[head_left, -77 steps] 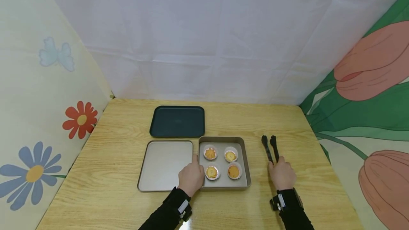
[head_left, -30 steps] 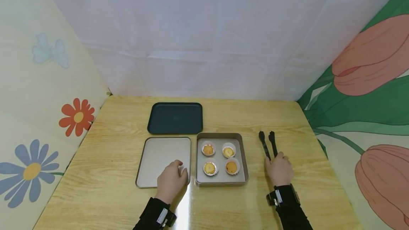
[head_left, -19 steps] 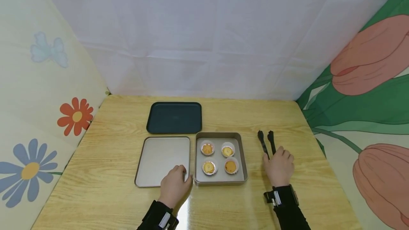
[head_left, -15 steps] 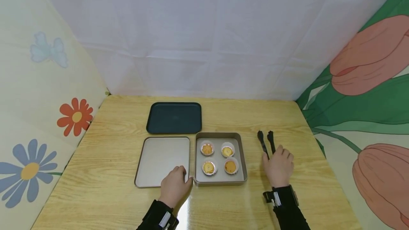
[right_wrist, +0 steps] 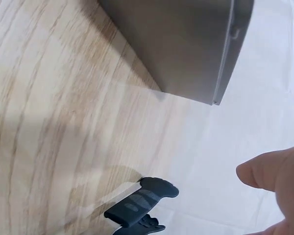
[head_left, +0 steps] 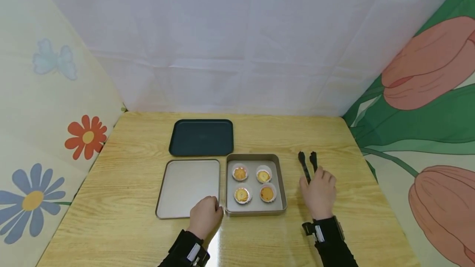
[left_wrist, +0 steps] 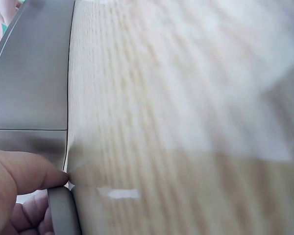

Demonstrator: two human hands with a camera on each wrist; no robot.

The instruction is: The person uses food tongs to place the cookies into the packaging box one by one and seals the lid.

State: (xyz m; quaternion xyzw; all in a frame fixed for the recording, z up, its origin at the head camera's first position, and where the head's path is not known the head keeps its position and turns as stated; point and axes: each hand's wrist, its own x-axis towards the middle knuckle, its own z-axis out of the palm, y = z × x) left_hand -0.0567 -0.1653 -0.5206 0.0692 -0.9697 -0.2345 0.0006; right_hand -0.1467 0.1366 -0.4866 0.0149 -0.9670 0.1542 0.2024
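Note:
My left hand (head_left: 205,218) is at the near right corner of a flat grey metal lid (head_left: 189,184), its fingers curled and pinching the edge. In the left wrist view the thumb (left_wrist: 34,171) lies in the narrow gap between the lid's rim (left_wrist: 62,210) and the baking pan (left_wrist: 29,73). My right hand (head_left: 320,192) hovers over the handle end of black tongs (head_left: 304,166), which lie on the table with their tips apart. In the right wrist view its thumb (right_wrist: 262,171) is stretched out, well away from the tongs (right_wrist: 142,200).
The square metal baking pan (head_left: 256,212) holds several small tarts (head_left: 242,195) in paper cups. Behind the lid lies a dark rectangular tray (head_left: 202,137). A white cloth (head_left: 222,52) hangs at the table's back edge, with printed panels at both sides.
My left hand moved left off the gap by the pan, then settled on the lid's near right corner, fingers curling in. My right hand shifted slightly left and its fingers loosened above the tongs.

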